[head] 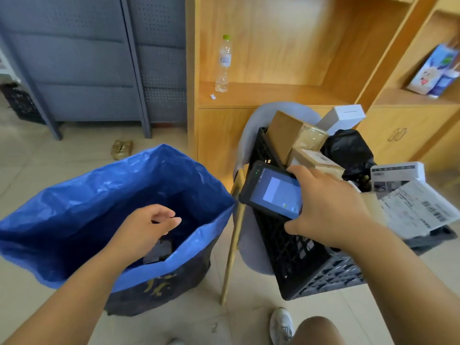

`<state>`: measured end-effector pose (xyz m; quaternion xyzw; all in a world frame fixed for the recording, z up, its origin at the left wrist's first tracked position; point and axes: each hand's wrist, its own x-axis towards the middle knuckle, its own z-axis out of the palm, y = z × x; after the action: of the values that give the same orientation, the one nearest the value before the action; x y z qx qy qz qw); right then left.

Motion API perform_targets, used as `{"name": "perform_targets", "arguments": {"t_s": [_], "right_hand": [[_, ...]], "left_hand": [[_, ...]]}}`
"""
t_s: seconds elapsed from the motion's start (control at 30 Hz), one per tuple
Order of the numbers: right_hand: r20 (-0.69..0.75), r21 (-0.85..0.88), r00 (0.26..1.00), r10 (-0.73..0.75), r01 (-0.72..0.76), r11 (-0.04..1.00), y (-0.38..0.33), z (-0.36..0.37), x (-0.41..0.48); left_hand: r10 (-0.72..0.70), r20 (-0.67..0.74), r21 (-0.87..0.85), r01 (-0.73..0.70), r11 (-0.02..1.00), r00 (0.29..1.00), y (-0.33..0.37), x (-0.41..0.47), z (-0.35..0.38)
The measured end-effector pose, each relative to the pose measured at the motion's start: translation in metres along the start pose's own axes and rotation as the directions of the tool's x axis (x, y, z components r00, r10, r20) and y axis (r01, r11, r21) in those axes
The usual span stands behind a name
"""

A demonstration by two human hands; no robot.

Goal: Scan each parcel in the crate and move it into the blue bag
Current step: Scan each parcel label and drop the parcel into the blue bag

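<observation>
Left hand hangs over the mouth of the blue plastic bag, fingers loosely curled, nothing held. The bag mouth gapes wide, its rim folded outward over a dark outer sack with gold markings, which are not legible. A grey flat parcel lies at the bottom, below the hand. Right hand grips a black handheld scanner with a lit blue screen, thumb under the near edge, fingers over the far edge. The scanner sits above the left rim of the black plastic lattice crate. The crate rests on a grey chair with pale wooden legs, just beside the bag, with a narrow strip of tiled floor between them. The crate is piled above its rim: brown cardboard box, tape-wrapped box, white carton, black poly bag, and a white mailer overhanging the right edge. The mailer label shows barcodes; its print is too small to read. Behind, a wooden shelf unit carries a clear water bottle with a green cap, label unreadable.
</observation>
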<state>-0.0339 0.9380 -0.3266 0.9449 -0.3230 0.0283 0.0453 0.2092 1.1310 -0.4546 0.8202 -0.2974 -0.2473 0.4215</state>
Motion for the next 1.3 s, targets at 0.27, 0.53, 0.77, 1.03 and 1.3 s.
{"name": "perform_targets", "arguments": {"t_s": [0.27, 0.53, 0.77, 1.03, 1.3], "right_hand": [[-0.178, 0.143, 0.964, 0.195, -0.171, 0.975, 0.072, -0.004, -0.044], [-0.192, 0.201, 0.919, 0.343, -0.305, 0.931, 0.156, -0.002, -0.073], [-0.235, 0.182, 0.91, 0.341, -0.304, 0.935, 0.209, 0.001, -0.06], [-0.198, 0.218, 0.926, 0.32, -0.277, 0.936, 0.234, 0.012, -0.042], [-0.173, 0.223, 0.927, 0.332, -0.291, 0.93, 0.239, 0.017, -0.04]], "left_hand": [[0.206, 0.127, -0.02, -0.205, 0.979, 0.97, 0.086, -0.005, 0.059], [0.28, 0.158, -0.131, -0.261, 0.956, 0.947, 0.156, 0.006, 0.156], [0.315, -0.011, 0.128, -0.311, 0.942, 0.949, 0.202, 0.066, 0.23], [0.104, 0.106, 0.304, -0.131, 0.944, 0.989, 0.241, 0.113, 0.259], [0.116, 0.043, 0.465, -0.122, 0.877, 0.992, 0.259, 0.11, 0.275]]}}
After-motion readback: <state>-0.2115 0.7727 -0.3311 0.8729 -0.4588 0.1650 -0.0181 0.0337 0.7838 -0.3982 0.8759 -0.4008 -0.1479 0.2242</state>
